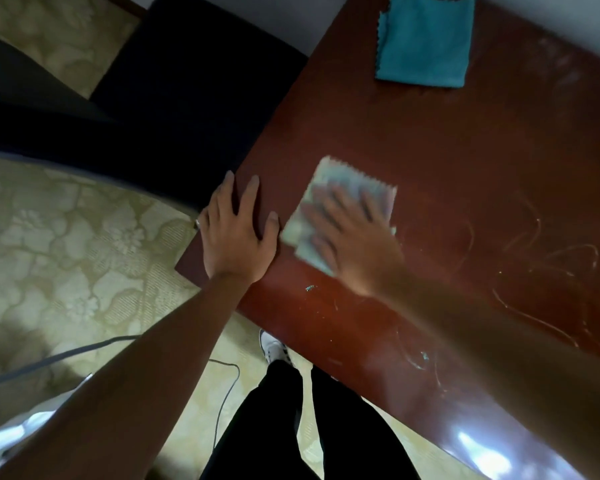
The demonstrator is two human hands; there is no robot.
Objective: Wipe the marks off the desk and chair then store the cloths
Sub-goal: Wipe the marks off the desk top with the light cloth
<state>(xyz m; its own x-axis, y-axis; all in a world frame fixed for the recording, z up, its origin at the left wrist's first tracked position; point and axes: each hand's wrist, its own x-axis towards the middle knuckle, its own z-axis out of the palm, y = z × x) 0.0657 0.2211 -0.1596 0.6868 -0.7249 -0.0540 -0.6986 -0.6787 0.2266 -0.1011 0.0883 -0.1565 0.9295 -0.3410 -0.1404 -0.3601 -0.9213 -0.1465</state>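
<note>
Cloth [340, 216], soft and light, lies mid-frame on the table [430, 140] under the flat open right hand [350, 240], best pushed from on top, while the open left hand [238, 230] rests flat on the table's corner.

Reddish-brown, glossy table [413, 126], scrawled with pale, looping marks [548, 271] toward the right side and near edge. Teal-blue cloth [425, 43] with a zigzag-cut edge, plain, at the far side. Pale cloth [354, 181], greenish-grey with faint pinkish and bluish tints, blurred, zigzag edge too. Dark navy, almost black chair [187, 98]. Floor [66, 230] in beige and cream with a large floral, leafy pattern. Black trousers [278, 427]; white shoe [272, 348] with dark stripes. Grey cable [227, 393] across the floral floor.
</note>
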